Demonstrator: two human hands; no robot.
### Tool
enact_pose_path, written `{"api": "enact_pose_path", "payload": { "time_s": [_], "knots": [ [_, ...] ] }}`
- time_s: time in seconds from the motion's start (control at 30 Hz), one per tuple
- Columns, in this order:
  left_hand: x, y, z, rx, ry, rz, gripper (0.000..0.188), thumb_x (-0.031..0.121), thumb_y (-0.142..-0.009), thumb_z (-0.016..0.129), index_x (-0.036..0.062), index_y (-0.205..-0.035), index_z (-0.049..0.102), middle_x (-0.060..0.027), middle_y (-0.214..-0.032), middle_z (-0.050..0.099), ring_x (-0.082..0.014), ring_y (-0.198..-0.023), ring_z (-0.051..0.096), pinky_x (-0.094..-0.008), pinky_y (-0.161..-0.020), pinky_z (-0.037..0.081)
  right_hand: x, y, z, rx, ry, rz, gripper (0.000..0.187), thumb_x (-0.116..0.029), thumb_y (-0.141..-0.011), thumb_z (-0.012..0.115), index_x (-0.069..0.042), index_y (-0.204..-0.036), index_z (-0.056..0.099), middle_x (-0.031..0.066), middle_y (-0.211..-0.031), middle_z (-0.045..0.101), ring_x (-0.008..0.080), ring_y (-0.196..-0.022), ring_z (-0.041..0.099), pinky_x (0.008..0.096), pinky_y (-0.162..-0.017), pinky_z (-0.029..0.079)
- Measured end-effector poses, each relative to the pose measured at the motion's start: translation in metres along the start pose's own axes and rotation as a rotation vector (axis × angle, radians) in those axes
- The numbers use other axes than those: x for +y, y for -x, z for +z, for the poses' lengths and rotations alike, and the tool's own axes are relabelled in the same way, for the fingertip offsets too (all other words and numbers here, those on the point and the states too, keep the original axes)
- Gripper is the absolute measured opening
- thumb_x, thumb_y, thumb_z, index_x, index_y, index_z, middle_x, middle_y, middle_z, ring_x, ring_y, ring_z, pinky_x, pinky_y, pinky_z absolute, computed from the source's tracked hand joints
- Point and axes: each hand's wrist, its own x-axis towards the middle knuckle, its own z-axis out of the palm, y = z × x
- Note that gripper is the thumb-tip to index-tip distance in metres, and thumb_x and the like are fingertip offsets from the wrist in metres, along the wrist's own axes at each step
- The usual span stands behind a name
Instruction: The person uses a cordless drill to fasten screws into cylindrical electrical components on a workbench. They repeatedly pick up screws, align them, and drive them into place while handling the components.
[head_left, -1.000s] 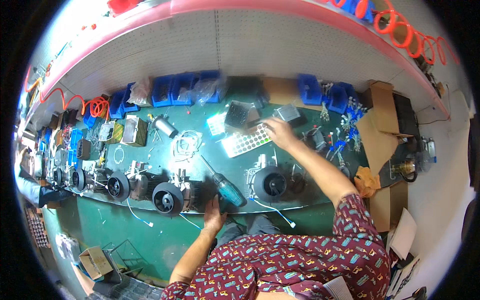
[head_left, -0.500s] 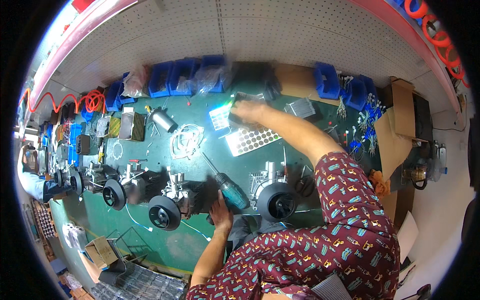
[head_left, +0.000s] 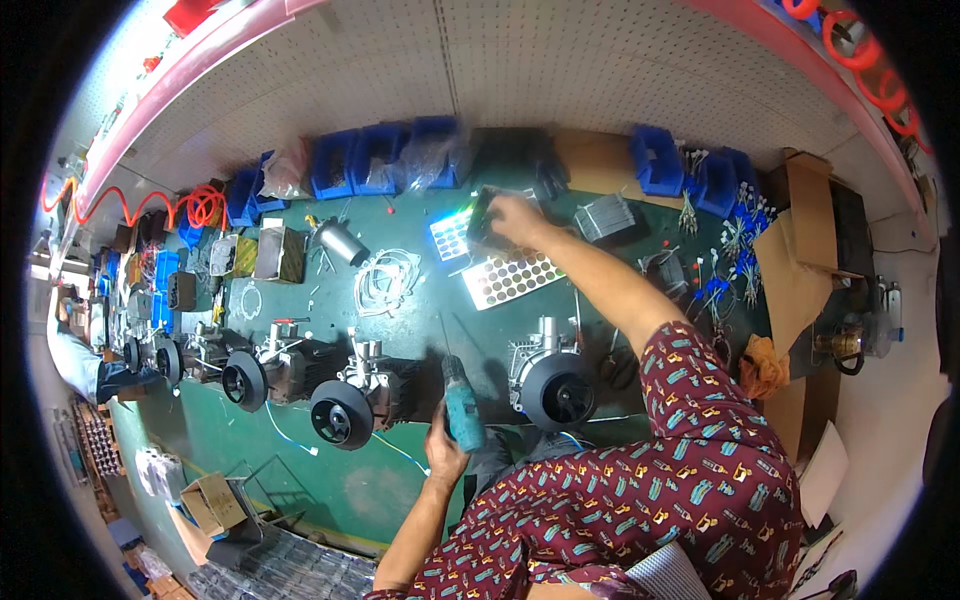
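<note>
My left hand (head_left: pixel 446 452) is wrapped around the handle of a teal and black power drill (head_left: pixel 462 408) at the near edge of the bench. The drill's long thin bit points away from me. At the far middle my right hand (head_left: pixel 517 220) is over a dark open box (head_left: pixel 487 205), fingers curled down; whatever they hold is hidden. Beside that box lies a white sheet of round grey stickers (head_left: pixel 515 280). To the right of the drill stands a motor unit with a black fan cone (head_left: pixel 558 390); another motor unit (head_left: pixel 345 412) stands on its left.
More motor units (head_left: pixel 245 378) line the near edge leftward. White cable (head_left: pixel 387 283) lies coiled mid-bench, near a metal cylinder (head_left: pixel 342 242). Blue bins (head_left: pixel 380 160) stand along the pegboard. An orange cloth (head_left: pixel 764 367) and cardboard (head_left: pixel 790 265) are at right. Another person's arm (head_left: pixel 75 360) shows far left.
My left hand has taken hold of the drill and swung it, so its bit points more straight away from me. My right hand has shifted slightly right and lifted its wrist at the box.
</note>
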Motion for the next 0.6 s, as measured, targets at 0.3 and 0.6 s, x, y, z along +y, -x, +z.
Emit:
{"api": "enact_pose_path", "payload": {
  "time_s": [0.3, 0.6],
  "knots": [
    [0.074, 0.021, -0.068, 0.055, -0.018, 0.212, 0.035, 0.004, -0.074, 0.072, 0.0017, -0.106, 0.058, -0.008, -0.083, 0.064, -0.0206, -0.069, 0.063, -0.0318, -0.067, 0.052, -0.04, 0.026, -0.061, 0.073, -1.378, 0.321, 0.02, -0.017, -0.089, 0.06, -0.006, -0.106, 0.063, 0.0066, -0.094, 0.068, 0.016, -0.074, 0.066, 0.0269, -0.062, 0.055],
    [0.099, 0.029, -0.13, -0.093, 0.324, 0.194, 0.023, 0.005, -0.087, 0.065, 0.0044, -0.11, 0.064, -0.0064, -0.097, 0.065, -0.0196, -0.089, 0.063, -0.0352, -0.078, 0.051, -0.093, 0.105, -0.101, 0.188, -1.362, 0.138, 0.02, -0.014, -0.095, 0.058, -0.005, -0.111, 0.066, 0.0067, -0.098, 0.07, 0.0152, -0.087, 0.068, 0.0273, -0.07, 0.057]
  ]
}}
